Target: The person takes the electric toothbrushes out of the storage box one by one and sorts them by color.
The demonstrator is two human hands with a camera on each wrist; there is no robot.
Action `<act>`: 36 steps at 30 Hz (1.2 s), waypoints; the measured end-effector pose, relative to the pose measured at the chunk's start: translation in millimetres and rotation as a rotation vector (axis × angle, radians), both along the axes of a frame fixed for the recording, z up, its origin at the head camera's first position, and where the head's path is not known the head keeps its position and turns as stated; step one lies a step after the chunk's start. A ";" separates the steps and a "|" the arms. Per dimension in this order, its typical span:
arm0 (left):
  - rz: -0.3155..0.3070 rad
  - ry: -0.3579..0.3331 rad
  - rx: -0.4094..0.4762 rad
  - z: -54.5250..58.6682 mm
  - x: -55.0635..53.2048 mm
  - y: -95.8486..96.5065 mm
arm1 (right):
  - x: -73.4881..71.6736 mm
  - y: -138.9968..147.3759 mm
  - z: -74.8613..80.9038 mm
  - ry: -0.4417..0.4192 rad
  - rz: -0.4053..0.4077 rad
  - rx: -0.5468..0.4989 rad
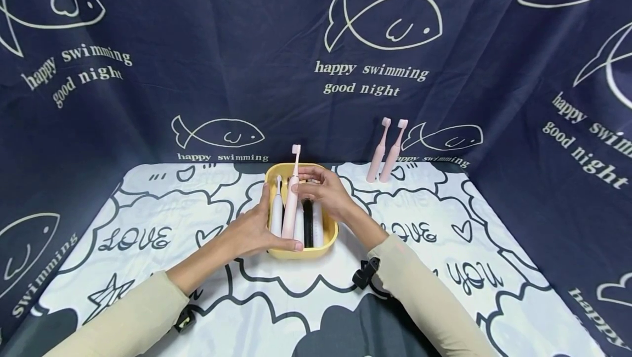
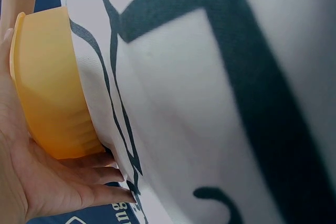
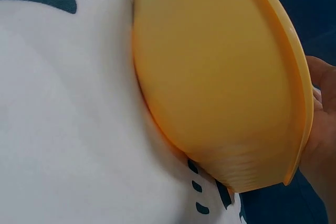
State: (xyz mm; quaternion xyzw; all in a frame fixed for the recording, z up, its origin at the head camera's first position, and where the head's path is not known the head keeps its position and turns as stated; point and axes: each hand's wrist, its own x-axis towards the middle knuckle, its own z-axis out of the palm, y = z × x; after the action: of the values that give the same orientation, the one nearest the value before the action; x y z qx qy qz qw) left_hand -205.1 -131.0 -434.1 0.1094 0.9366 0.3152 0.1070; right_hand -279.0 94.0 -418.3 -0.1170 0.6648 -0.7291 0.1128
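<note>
A pink electric toothbrush point(image 1: 291, 209) stands out of the yellow basket point(image 1: 328, 239), head up, its lower end inside. My right hand point(image 1: 328, 192) reaches over the basket's right side and pinches this toothbrush below its neck between thumb and fingers. My left hand point(image 1: 254, 228) rests against the basket's left wall, fingers straight along the outside and thumb lying along the front rim. In the left wrist view, the left hand point(image 2: 47, 182) touches the basket's point(image 2: 50, 87) outer wall. A white toothbrush point(image 1: 277, 211) and a black handle point(image 1: 308, 222) lie in the basket with other pale handles.
Two pink toothbrushes point(image 1: 377, 162) point(image 1: 391, 160) stand upright at the back right of the table, near the dark blue fish-print curtain point(image 1: 276, 72). A white cloth point(image 1: 163, 209) with black drawings covers the table. The right wrist view is mostly the basket's outer wall point(image 3: 220, 77).
</note>
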 end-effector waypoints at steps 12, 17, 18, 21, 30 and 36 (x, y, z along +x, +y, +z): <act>0.000 -0.002 0.000 2.0 0.1 -0.3 | 6.6 1.0 0.9 0.153 -0.092 0.053; 0.012 -0.006 0.010 2.8 1.1 0.3 | 9.1 0.5 1.4 0.192 -0.109 0.025; 0.013 -0.006 0.012 2.8 1.5 0.3 | 9.6 0.2 1.4 0.195 -0.113 0.009; 0.016 -0.013 0.013 2.8 2.6 -0.1 | 11.1 -0.9 1.3 0.202 -0.129 -0.040; 0.019 -0.021 -0.004 0.0 1.8 0.1 | 15.3 0.2 2.7 0.212 -0.176 -0.110; 0.025 -0.022 -0.013 0.4 1.1 -1.0 | 16.6 5.8 6.0 0.245 -0.212 -0.126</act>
State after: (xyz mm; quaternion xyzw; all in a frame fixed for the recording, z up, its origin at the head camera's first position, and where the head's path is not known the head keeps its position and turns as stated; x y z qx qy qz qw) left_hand -204.0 -132.0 -433.7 0.0934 0.9387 0.3115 0.1142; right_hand -262.3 99.8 -412.3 -0.1411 0.6352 -0.7574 -0.0540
